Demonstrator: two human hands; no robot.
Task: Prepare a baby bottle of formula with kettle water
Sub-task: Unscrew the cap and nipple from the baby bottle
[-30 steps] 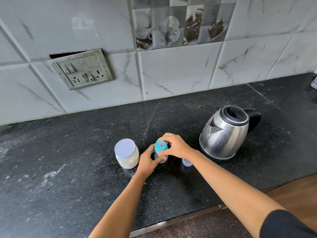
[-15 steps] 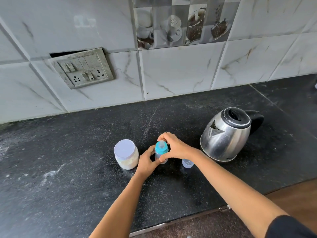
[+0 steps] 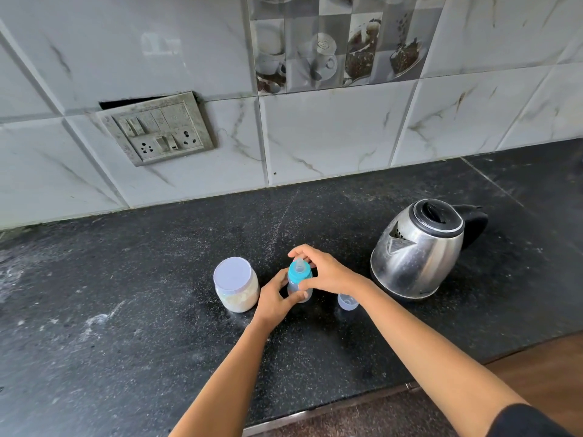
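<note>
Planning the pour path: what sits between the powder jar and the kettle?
In the head view: the baby bottle, gripped by the left hand and right hand, plus a small clear cap.

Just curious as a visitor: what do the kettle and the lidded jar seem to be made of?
Kettle: apparently stainless steel, shiny with streaky reflections; handle looks like black plastic. Jar: clear plastic or glass, unclear which; white powder shows through; its pale lid looks matte plastic.

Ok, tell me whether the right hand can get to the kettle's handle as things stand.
Probably yes: the right hand grips the bottle, but bare counter lies between; the handle sits on the far side of the kettle.
</note>
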